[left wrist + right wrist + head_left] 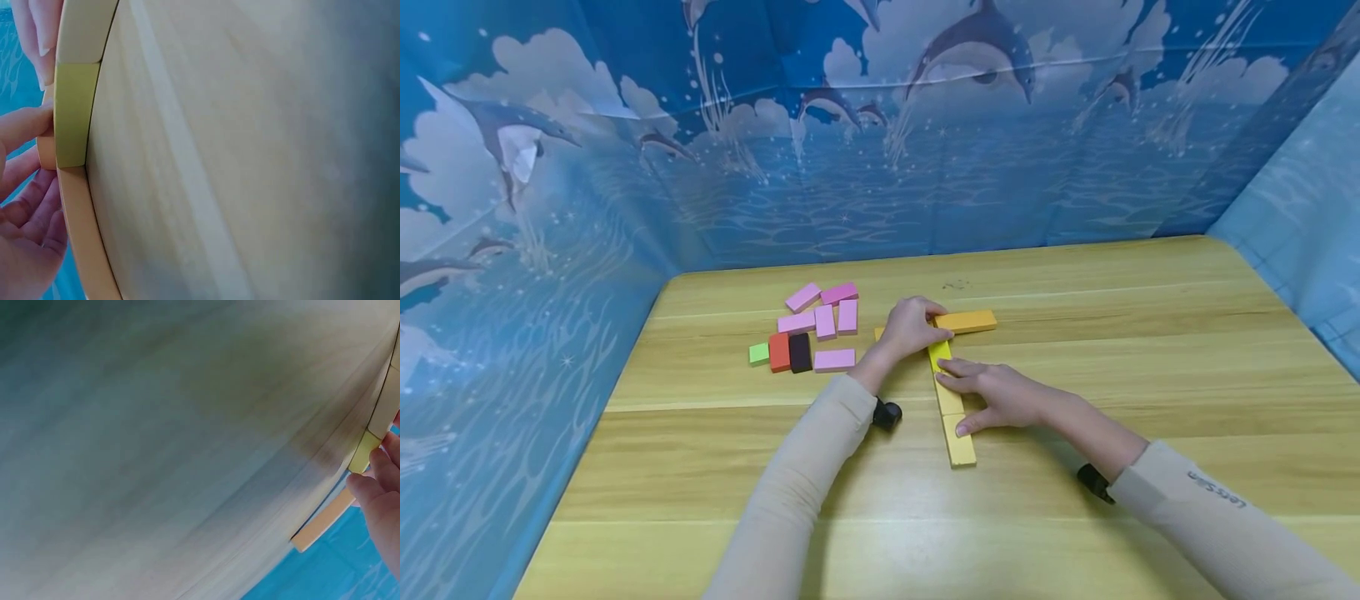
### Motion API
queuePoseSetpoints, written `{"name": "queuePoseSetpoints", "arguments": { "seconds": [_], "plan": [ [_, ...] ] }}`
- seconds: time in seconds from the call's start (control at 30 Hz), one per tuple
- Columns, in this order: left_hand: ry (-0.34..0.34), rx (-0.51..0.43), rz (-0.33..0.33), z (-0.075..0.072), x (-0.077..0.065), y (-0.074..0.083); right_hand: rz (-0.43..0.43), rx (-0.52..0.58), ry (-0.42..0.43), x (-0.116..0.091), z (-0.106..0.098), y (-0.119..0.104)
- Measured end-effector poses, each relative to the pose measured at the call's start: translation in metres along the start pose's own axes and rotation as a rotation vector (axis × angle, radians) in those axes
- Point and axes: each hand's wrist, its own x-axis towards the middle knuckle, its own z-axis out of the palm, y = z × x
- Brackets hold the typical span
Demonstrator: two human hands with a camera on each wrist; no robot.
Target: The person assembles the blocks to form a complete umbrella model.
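Observation:
A column of yellow blocks runs toward me: a bright yellow block (939,353) at the far end and paler yellow blocks (959,442) nearer. An orange block (967,322) lies crosswise at its far right. My left hand (912,327) is bent over the far end, thumb and fingers pinching the left end of that orange block, beside the bright yellow block. Another orange block (87,231) lies mostly behind this hand in the head view. My right hand (1003,395) lies over the column, fingers fairly straight on the yellow blocks, thumb at the nearest one.
Several pink blocks (835,360) lie to the left, with a black block (801,353), a red block (779,352) and a green block (759,355) beside them. Behind the wooden table (1112,333) hangs a blue dolphin-print curtain (985,192).

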Motion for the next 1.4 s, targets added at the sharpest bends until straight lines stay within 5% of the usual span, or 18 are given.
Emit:
{"name": "queuePoseSetpoints", "arguments": {
  "seconds": [1.4],
  "plan": [
    [-0.02,-0.014,-0.061,-0.0001,0.0014,0.0009,0.001,0.004,0.004,-0.0008,0.0003,0.0015]
  ]
}}
